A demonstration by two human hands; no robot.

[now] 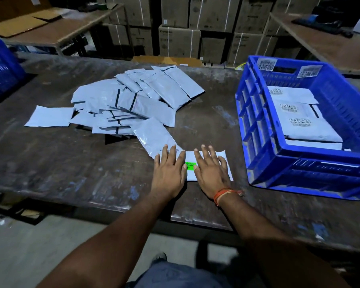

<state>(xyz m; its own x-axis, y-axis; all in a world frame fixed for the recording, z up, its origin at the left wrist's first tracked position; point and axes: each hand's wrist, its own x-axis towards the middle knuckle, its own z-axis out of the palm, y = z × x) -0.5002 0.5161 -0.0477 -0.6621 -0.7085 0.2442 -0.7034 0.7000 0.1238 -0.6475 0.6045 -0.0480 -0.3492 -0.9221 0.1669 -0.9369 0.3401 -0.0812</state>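
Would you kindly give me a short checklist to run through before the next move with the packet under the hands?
1. Left hand flat on the white packet: ok.
2. Right hand flat on it too: ok.
3. Green label face up between the hands: ok.
4. Label print readable: cannot tell.
5. Packet free of the pile: not ok, a grey mailer meets its far edge.
6. Blue crate at the right has room above its labelled packets: ok.

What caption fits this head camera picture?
Left hand and right hand press a white plastic mailer flat on a dark table beside a blue plastic crate.
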